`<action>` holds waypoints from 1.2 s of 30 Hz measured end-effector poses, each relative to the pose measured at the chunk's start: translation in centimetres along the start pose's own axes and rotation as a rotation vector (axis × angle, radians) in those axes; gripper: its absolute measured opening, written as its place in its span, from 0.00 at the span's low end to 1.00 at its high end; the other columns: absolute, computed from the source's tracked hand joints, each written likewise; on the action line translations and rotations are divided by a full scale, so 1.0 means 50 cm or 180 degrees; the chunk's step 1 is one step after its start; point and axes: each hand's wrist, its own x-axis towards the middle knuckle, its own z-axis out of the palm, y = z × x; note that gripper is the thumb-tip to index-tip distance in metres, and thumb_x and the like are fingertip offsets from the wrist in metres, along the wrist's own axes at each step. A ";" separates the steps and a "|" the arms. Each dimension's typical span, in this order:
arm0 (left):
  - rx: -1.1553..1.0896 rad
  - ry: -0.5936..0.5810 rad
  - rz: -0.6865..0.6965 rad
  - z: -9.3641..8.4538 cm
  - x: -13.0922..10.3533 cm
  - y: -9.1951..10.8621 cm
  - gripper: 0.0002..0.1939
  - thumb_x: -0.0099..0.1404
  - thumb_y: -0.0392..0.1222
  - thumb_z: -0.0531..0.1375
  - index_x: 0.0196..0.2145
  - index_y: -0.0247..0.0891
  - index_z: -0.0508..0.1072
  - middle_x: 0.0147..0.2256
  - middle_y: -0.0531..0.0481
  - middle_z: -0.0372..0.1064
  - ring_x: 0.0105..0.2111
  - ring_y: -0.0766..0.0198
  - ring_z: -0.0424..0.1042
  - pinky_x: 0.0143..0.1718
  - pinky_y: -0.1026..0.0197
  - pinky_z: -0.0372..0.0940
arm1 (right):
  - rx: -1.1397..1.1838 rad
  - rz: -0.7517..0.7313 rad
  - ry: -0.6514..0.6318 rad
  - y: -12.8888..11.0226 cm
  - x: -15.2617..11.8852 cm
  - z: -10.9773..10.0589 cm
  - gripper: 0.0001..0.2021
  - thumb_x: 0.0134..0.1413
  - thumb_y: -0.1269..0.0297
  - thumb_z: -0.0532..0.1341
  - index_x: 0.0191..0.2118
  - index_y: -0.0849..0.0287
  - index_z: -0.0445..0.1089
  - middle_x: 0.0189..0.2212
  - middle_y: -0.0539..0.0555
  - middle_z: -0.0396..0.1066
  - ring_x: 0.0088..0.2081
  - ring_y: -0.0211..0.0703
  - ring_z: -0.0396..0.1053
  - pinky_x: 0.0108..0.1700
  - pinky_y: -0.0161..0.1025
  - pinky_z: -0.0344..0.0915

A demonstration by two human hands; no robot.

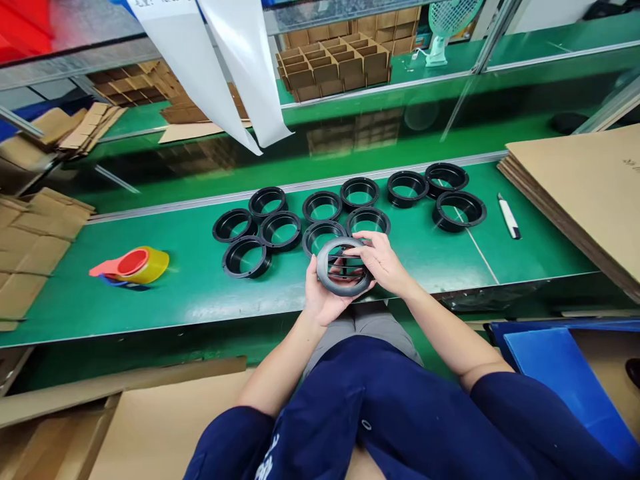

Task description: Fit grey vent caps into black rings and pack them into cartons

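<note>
Over the bench's front edge I hold a dark grey round vent (327,281) with cross slats inside its ring. My left hand (323,298) is wrapped round the vent from below and its left side. Across the vent's upper right lies my right hand (383,263), its fingers bent onto the rim and over the slats; some fingertips are hidden. Just behind the vent stand black plastic rings (323,231), and several more black rings (246,257) are spread to the left and to the right (459,211) on the green bench (190,293).
A tape dispenser (145,265) with yellow tape lies at left. At right are a white-handled cutter (509,217) and stacked cardboard sheets (575,193). Cardboard dividers (335,67) and a small fan (437,50) stand behind the bench. White strips (245,73) hang overhead.
</note>
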 end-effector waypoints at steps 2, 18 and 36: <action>-0.0025 -0.0016 -0.0115 0.010 0.004 -0.004 0.40 0.70 0.69 0.49 0.62 0.31 0.64 0.61 0.28 0.65 0.62 0.36 0.66 0.62 0.33 0.61 | 0.0461 0.0320 0.0036 -0.002 -0.002 -0.011 0.30 0.75 0.43 0.44 0.50 0.53 0.80 0.59 0.59 0.66 0.63 0.54 0.60 0.64 0.55 0.63; 0.0073 0.0224 -0.0445 0.026 0.047 -0.041 0.32 0.72 0.64 0.53 0.61 0.36 0.71 0.55 0.40 0.74 0.60 0.45 0.69 0.65 0.42 0.60 | -0.1131 -0.0811 -0.0569 0.005 -0.059 -0.034 0.46 0.61 0.37 0.62 0.72 0.65 0.53 0.73 0.72 0.38 0.73 0.69 0.37 0.70 0.69 0.47; 0.0999 0.0384 -0.0276 -0.040 0.009 -0.013 0.19 0.75 0.49 0.56 0.50 0.31 0.77 0.44 0.38 0.74 0.44 0.56 0.75 0.49 0.55 0.70 | -0.2974 0.0153 -0.0777 0.086 0.067 -0.049 0.48 0.58 0.34 0.61 0.72 0.65 0.55 0.69 0.76 0.50 0.66 0.75 0.52 0.65 0.67 0.52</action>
